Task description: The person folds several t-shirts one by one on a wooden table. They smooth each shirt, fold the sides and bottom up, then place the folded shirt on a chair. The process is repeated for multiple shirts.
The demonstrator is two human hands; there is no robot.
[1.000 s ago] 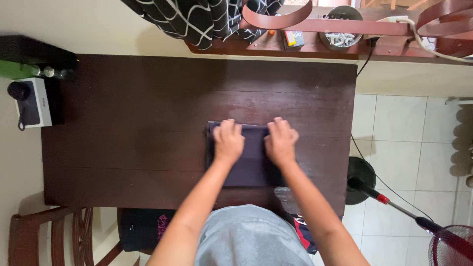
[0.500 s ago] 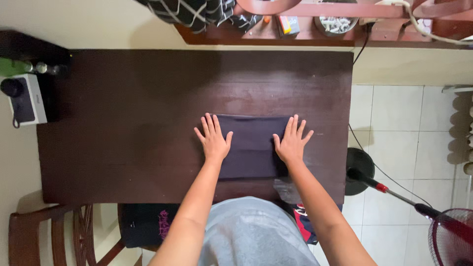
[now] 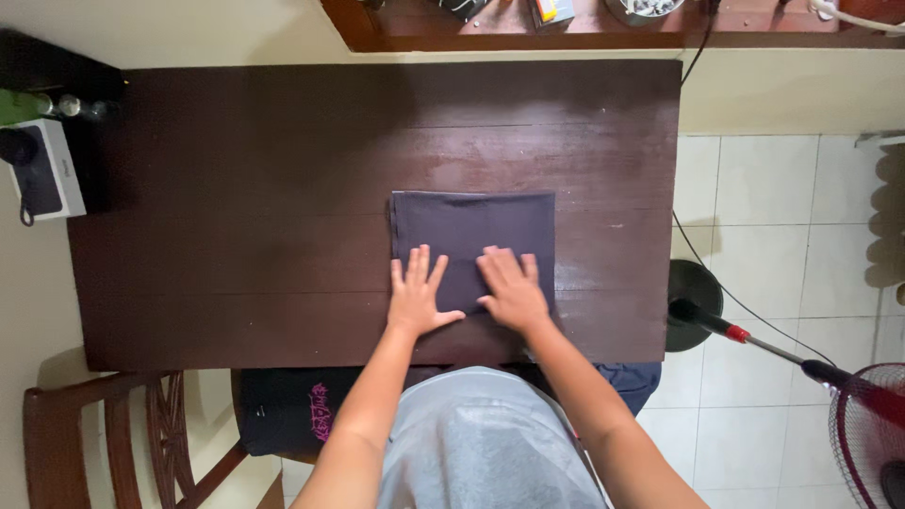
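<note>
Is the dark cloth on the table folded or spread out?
Folded. The dark cloth lies as a compact rectangle with straight edges on the table; the left hand and right hand press flat on it.

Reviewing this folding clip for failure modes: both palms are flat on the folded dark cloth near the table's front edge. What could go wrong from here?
1. Both hands, left hand and right hand, press only the near half of the folded dark cloth; the far half is free and could bunch or skew if pushed.
2. The cloth lies close to the table front edge, so a pull toward the body might drag it off.
</note>
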